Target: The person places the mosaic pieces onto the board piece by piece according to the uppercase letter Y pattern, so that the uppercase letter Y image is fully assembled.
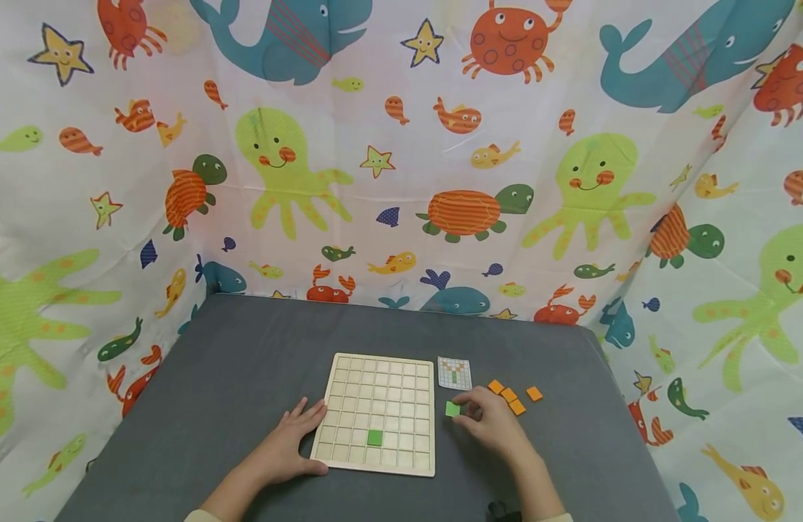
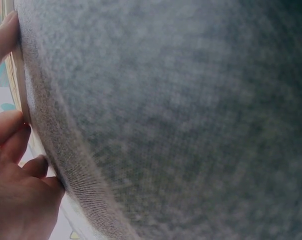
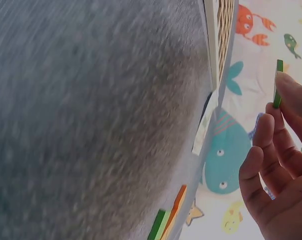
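A pale wooden grid board (image 1: pixel 349 406) lies on the grey table, with one green square tile (image 1: pixel 375 438) in a cell of its lower part. My left hand (image 1: pixel 286 446) rests against the board's left side, fingers spread along the edge and thumb by the near corner; fingertips touch the rim in the left wrist view. Right of the board, my right hand (image 1: pixel 495 424) pinches another green tile (image 1: pixel 453 409) between thumb and finger. The right wrist view shows that tile (image 3: pixel 278 85) edge-on, above the table.
A small pattern card (image 1: pixel 455 373) lies by the board's upper right. Several orange tiles (image 1: pixel 534 394) lie beyond my right hand. A further green tile (image 3: pixel 158 225) shows beside an orange one in the right wrist view. A sea-animal curtain (image 1: pixel 401 181) surrounds the table.
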`<state>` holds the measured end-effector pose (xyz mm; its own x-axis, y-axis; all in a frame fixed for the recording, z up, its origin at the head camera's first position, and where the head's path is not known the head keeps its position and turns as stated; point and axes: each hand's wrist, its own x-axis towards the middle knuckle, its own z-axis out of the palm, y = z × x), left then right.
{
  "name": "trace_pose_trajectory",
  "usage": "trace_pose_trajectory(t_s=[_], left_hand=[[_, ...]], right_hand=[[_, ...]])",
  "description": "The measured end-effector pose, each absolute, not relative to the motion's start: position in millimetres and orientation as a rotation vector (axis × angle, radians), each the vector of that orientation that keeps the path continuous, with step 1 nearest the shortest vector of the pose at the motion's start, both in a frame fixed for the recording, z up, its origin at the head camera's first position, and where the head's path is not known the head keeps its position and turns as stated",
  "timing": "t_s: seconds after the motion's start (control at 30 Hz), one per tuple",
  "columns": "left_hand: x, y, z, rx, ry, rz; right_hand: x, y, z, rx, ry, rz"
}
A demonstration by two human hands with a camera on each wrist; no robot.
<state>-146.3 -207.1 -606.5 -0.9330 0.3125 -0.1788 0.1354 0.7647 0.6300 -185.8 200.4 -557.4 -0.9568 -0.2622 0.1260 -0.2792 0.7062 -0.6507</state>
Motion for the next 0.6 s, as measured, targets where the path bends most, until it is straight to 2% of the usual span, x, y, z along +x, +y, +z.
trace_pose_trajectory(t_s=[0.6], left_hand=[[-148, -207, -609, 0.361, 2.691, 0.914]], right_hand=[[-190, 178, -559, 0.583, -2.854, 1.128]])
